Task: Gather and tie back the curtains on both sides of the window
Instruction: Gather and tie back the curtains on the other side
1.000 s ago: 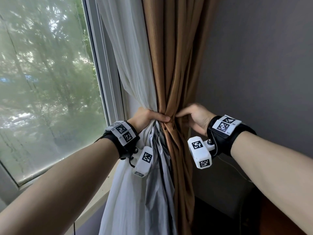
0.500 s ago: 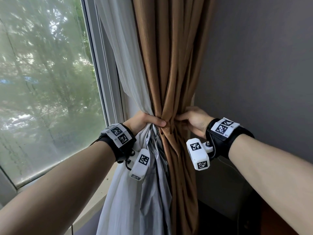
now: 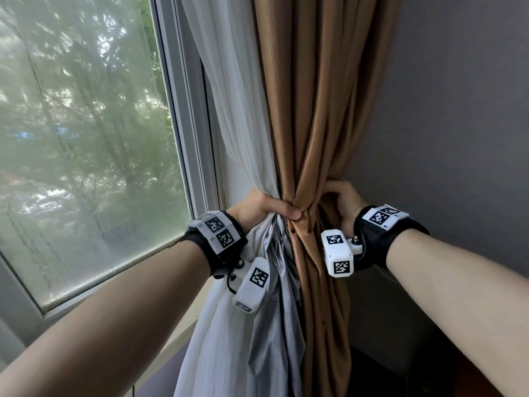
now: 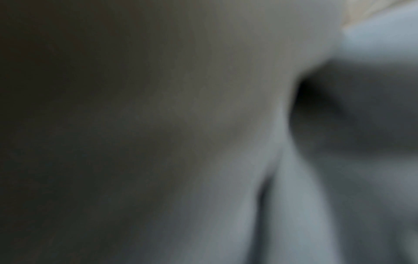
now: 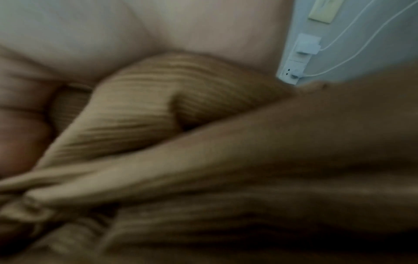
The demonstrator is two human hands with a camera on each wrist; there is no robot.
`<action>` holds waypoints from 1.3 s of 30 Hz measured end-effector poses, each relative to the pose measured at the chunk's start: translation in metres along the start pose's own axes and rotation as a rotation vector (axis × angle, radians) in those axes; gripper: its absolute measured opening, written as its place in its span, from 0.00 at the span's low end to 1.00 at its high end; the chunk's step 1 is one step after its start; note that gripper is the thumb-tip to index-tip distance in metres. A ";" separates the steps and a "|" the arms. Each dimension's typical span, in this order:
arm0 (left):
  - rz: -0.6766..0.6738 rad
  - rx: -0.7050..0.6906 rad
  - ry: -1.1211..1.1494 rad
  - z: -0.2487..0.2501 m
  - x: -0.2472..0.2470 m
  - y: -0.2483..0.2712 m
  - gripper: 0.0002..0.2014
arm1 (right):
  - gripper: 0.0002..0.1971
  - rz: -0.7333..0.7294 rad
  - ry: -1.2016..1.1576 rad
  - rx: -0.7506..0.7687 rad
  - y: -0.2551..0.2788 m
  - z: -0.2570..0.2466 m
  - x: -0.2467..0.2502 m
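A ribbed brown curtain and a white sheer curtain hang bunched together right of the window. My left hand grips the bunch from the left, thumb across the front folds. My right hand curls round the brown curtain from the right, its fingers hidden behind the fabric. A brown band circles the waist of the bunch between my hands. The left wrist view is filled with blurred pale fabric. In the right wrist view, brown ribbed folds press against my fingers.
The window glass and its white frame stand to the left, with a sill below. A grey wall closes the right side. A wall socket strip with white cables shows in the right wrist view.
Both hands have sunk a little lower along the bunched curtains. The right hand has slid further behind the brown fabric, so less of it shows.
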State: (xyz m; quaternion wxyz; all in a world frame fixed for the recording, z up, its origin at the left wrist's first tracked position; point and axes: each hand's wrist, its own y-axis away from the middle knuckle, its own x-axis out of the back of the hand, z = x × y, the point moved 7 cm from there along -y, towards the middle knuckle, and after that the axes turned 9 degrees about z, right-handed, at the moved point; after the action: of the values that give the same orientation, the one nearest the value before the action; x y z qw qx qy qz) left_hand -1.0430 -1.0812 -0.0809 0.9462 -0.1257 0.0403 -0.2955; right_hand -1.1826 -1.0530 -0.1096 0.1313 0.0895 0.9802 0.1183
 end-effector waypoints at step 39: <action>0.055 0.039 0.048 -0.003 0.017 -0.002 0.35 | 0.42 0.081 0.171 0.298 -0.033 -0.030 0.004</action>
State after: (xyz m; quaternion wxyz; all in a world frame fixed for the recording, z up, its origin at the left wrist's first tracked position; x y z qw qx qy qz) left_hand -1.0311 -1.0930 -0.0837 0.9549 -0.0992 0.0605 -0.2731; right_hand -1.1992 -1.0897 -0.0904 0.0277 0.1371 0.9900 -0.0158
